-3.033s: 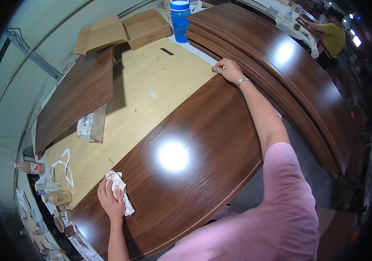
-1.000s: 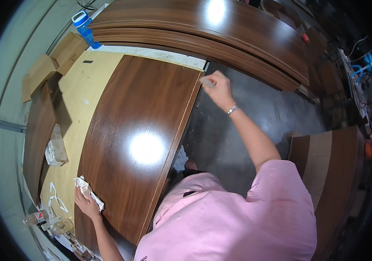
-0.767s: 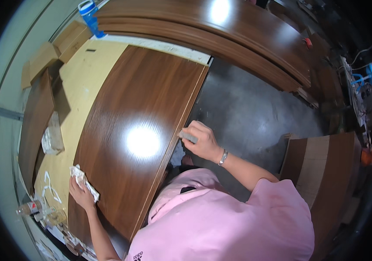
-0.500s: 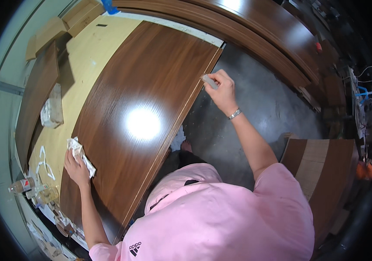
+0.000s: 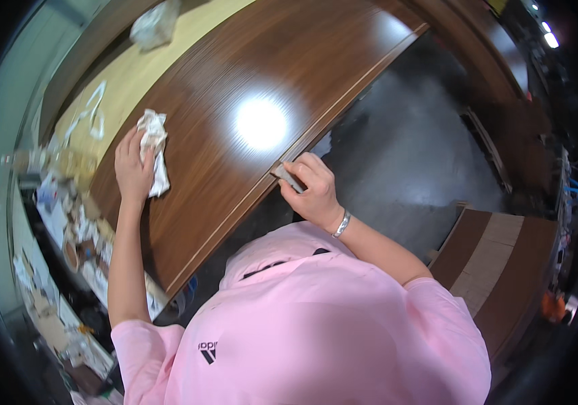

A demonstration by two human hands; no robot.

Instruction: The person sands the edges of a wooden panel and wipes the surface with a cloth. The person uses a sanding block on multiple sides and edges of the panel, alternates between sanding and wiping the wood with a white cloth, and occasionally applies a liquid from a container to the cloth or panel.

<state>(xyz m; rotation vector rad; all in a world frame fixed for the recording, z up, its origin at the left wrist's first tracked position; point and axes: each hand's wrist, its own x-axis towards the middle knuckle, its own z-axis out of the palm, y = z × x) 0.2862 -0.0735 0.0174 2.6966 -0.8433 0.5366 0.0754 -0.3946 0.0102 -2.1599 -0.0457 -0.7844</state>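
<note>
A long brown wood-grain panel (image 5: 201, 196) lies before me, with a bright lamp reflection on its face. My left hand (image 5: 134, 165) rests on its left part, fingers closed over a crumpled white cloth (image 5: 156, 152). At the panel's near right edge, my right hand (image 5: 314, 187) pinches a small greyish block (image 5: 287, 177). The block's tip touches or nearly touches the grooved edge strip (image 5: 248, 199); its exact kind cannot be made out.
Under the panel is a pale yellow board (image 5: 117, 84), bearing a clear plastic bag (image 5: 156, 25) and a white strap (image 5: 96, 111). Cluttered scraps (image 5: 80, 233) and a yellowish bottle (image 5: 76, 164) sit at left. Brown boards (image 5: 485, 263) stand at right above the grey floor (image 5: 404, 155).
My right hand has come down along the panel's edge toward me with the block. The view has shifted; my left hand still holds the cloth on the panel.
</note>
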